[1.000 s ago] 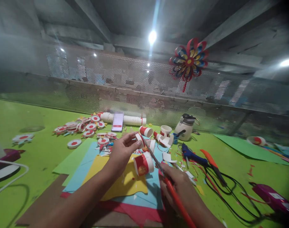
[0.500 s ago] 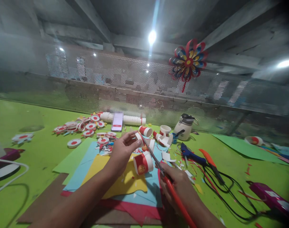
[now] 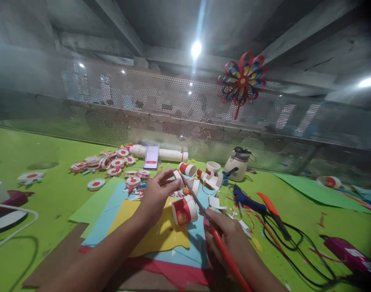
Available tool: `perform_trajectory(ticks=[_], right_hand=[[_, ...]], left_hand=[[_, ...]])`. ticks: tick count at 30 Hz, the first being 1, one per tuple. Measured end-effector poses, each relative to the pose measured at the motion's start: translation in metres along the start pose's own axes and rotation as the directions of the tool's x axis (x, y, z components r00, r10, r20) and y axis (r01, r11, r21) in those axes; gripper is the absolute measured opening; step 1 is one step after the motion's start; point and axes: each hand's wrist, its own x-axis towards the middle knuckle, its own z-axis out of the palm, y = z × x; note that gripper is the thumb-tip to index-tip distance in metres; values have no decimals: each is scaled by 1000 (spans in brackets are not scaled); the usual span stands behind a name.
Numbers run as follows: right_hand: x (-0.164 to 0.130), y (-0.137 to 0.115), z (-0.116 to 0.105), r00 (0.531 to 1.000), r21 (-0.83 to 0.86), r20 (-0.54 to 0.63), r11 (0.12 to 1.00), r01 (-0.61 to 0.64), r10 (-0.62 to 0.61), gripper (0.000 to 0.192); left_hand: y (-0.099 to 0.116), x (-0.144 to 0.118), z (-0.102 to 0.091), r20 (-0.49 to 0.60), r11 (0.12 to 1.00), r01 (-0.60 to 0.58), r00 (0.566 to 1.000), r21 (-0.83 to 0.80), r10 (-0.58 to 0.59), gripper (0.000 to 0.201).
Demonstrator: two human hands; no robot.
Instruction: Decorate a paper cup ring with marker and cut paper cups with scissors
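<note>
Now the left hand pinches a paper piece, the right hand grips scissors; bare tabletop lies at ten o'clock.

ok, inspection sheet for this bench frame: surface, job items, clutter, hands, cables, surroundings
Surface: green table, with stacked coloured paper sheets in front of the person.
Job's things: small red-and-white cup piece pinched in the left hand; red-handled scissors with blades reaching up to that piece; a red paper cup lying on its side between the hands.
Clutter: pile of red-and-white discs, more cups, paper scraps, blue glue gun, white jar, phone.
Grips: left hand closed on the cup piece; right hand closed on the scissors.
Cables: black cable looping at right; white cable at left.
Surroundings: perforated metal screen, paper pinwheel hung on it, ceiling lamps.
</note>
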Motion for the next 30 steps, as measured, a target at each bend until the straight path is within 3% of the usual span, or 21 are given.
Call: perform_trajectory(ticks=[6, 16, 24, 30], right_hand=[[-3, 3, -1, 999, 16, 6, 999, 39, -39, 19], [-2, 5, 4, 985, -38, -95, 989, 140, -143, 17], [-2, 7, 14, 978, -40, -165, 992, 122, -127, 14], [-2, 6, 12, 987, -52, -129, 994, 93, -99, 13]], left_hand=[[1, -5, 3, 1, 999, -24, 1000, 23, 24, 47], [5, -7, 6, -8, 998, -51, 999, 21, 51, 48], [5, -7, 7, -34, 995, -91, 995, 31, 92, 44], [4, -8, 8, -47, 996, -79, 996, 40, 81, 46]])
